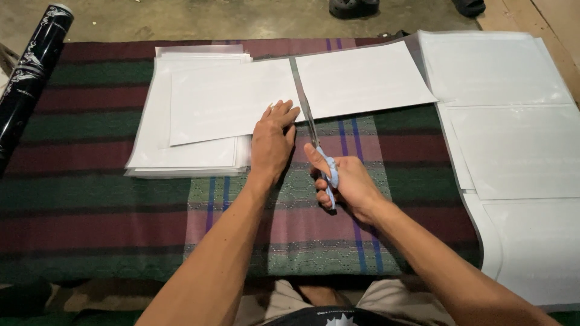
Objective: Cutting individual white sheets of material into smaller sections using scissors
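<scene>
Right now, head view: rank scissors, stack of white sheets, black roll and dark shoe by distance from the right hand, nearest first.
1. Scissors: held in the right hand, blades pointing away along the cut.
2. Stack of white sheets: to the left, beyond the left hand.
3. Dark shoe: top edge, on the floor past the cloth.
4. Black roll: far left edge.

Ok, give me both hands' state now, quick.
Left hand: open, flat, pressing the white sheet.
Right hand: closed on the blue-handled scissors, blades in the sheet.
</scene>
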